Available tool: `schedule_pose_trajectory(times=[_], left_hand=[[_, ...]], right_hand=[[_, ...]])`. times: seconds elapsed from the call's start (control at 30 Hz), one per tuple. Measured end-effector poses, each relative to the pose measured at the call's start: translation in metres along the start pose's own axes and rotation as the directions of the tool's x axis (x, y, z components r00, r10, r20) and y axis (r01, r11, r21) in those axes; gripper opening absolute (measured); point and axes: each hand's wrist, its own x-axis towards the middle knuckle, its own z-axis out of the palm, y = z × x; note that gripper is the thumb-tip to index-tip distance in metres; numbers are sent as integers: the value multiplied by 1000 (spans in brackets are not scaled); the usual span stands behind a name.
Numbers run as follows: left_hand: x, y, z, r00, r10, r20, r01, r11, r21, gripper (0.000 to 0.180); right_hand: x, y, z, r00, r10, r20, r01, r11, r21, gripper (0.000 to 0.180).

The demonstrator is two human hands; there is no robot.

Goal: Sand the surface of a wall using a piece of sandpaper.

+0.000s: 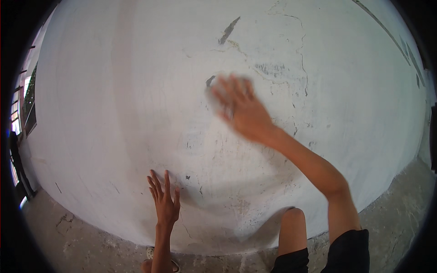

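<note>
A white painted wall (173, 104) with cracks and flaked spots fills most of the view. My right hand (241, 107) is against or close to its upper middle part, back of the hand toward me and blurred by motion. Something greyish shows under its fingers and beside the thumb; its kind is too blurred to make out. A dark grey chipped patch (210, 81) lies just left of those fingers. Lower down on the left, my left hand (166, 204) is open, fingers spread, its fingertips at the wall surface with nothing held.
A longer bare grey patch (229, 30) and a thin crack (302, 50) mark the wall higher up. Grey concrete floor (86, 241) runs along its foot. My bent knee (292, 223) is near the wall at lower right. A barred window (17, 109) stands at far left.
</note>
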Motion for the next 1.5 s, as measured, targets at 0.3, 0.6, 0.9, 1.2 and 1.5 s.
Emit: schedule_pose_trajectory(times=[0.3, 0.6, 0.9, 1.2, 1.5], left_hand=[[1, 6, 0, 1000, 4, 6, -4, 1000, 5, 62], [0, 4, -2, 1000, 13, 0, -13, 1000, -13, 64], [1, 6, -2, 1000, 13, -3, -13, 1000, -26, 63], [0, 5, 1, 1000, 19, -24, -19, 1000, -9, 65], [-1, 3, 2, 1000, 16, 1, -16, 1000, 4, 65]], right_hand=[[-57, -65, 16, 951, -264, 159, 237, 956, 172, 65], [-20, 11, -9, 940, 340, -30, -340, 940, 2, 63], [-101, -37, 2, 992, -31, 126, 22, 997, 70, 63], [-32, 16, -12, 948, 310, -75, -315, 947, -65, 63], [-68, 2, -7, 982, -133, 137, 120, 988, 99, 63]])
